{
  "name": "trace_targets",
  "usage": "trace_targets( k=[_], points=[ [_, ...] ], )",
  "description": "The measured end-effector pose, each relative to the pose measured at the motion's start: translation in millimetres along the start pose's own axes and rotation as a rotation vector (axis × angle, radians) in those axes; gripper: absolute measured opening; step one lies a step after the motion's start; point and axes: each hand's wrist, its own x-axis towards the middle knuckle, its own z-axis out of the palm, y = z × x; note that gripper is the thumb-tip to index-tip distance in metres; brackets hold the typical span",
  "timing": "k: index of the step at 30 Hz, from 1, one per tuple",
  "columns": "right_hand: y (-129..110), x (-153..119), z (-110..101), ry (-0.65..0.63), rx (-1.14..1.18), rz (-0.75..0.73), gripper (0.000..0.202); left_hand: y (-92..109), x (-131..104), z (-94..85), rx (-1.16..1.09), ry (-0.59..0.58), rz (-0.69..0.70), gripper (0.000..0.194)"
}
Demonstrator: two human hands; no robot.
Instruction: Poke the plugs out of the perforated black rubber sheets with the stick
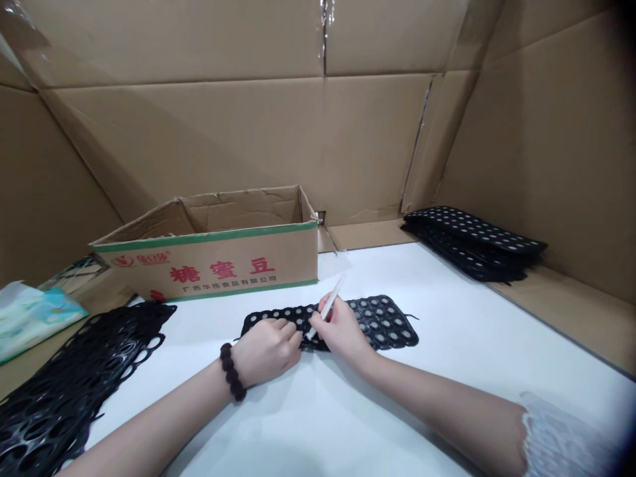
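A black rubbery sheet with rows of pale round discs [382, 317] lies flat on the white table in front of me. My left hand [268, 346] is closed over its left part, fingers curled down onto the near edge; the fingertips are hidden. In a pinch, my right hand [342, 326] holds a slim white pen-shaped tool [332, 299], slanted with its upper end pointing away. The tool's lower tip meets the middle of the sheet beside my left fingers. What kind of tool it is I cannot make out.
Behind the sheet stands an open cardboard box [293, 255] with red lettering. Black sheets with round holes [74, 371] are heaped at the left, near a tissue pack [37, 318]. Similar disc-filled sheets [472, 235] are stacked at the right. Cardboard walls [238, 132] surround the white table [477, 318].
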Motion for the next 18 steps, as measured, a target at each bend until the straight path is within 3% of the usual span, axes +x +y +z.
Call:
trace_targets(
  k=[6,13,18],
  points=[
    [-5.7,-3.0,-1.9,-0.023,-0.078,-0.065,0.009,2.6,0.9,1.9,0.016,0.002,-0.01,0.022],
    [-8.5,-6.7,-2.0,-0.127,-0.161,-0.175,0.011,8.7,5.4,2.7,-0.03,0.112,-0.208,0.024],
    [-4.9,-1.2,-8.9,-0.087,0.012,-0.07,0.008,6.8,4.9,-2.8,-0.066,0.034,-0.298,0.015]
  ],
)
